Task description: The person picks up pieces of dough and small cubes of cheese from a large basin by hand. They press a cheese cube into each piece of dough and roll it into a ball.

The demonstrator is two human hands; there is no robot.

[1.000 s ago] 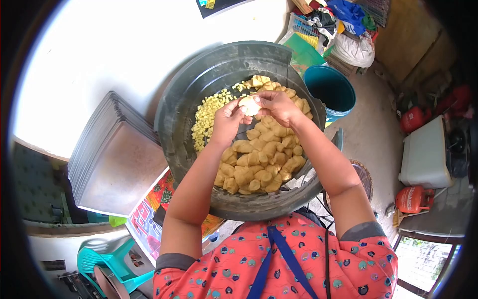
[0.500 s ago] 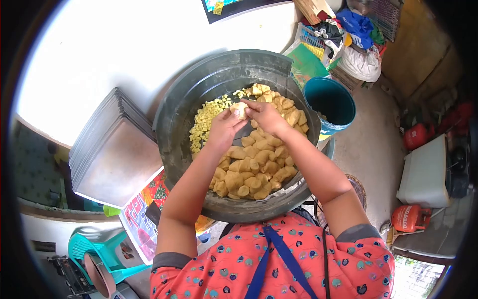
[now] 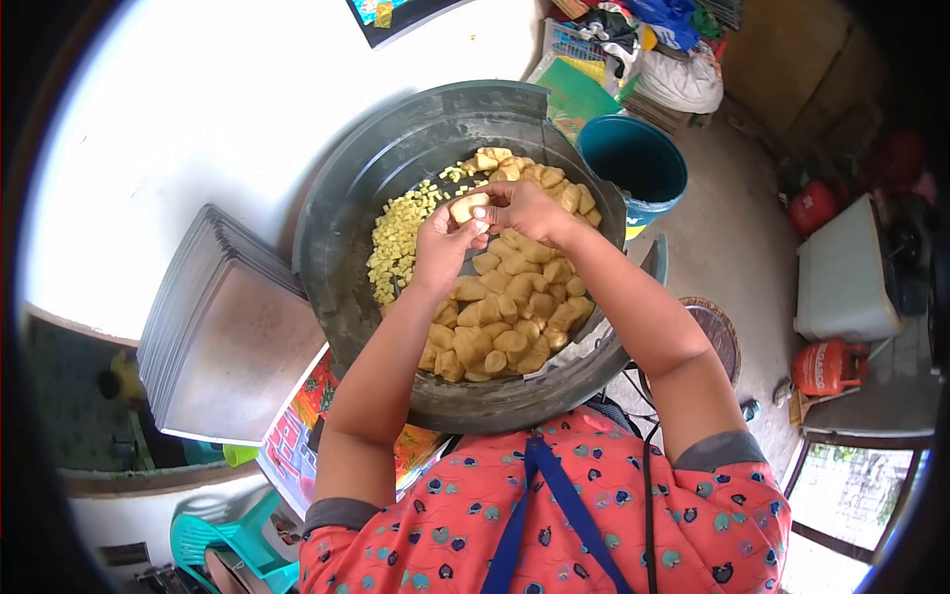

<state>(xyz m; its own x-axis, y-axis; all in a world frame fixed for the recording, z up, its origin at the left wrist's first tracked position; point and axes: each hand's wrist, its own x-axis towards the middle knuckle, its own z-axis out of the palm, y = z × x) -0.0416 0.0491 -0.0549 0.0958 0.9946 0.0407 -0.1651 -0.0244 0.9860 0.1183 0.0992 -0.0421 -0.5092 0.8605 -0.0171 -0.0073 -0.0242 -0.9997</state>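
Over the middle of a large dark basin, a small pale piece of dough is pinched between both hands. My left hand is closed on its left side, thumb and fingertips around it. From the right, my right hand has its fingers closed on the same piece; part of the dough is hidden by the fingers. Small yellow cubes, which look like cheese, lie heaped at the basin's left. Many tan, crumb-coated dough pieces fill the near and right sides.
A teal bucket stands right of the basin. On the left leans a stack of metal trays. Bags and cloths are piled at the back right. An orange gas cylinder and a teal chair stand farther off.
The view has shifted, so the basin sits slightly higher and further left. Both hands still hold the dough piece, which is turned and looks more elongated now.
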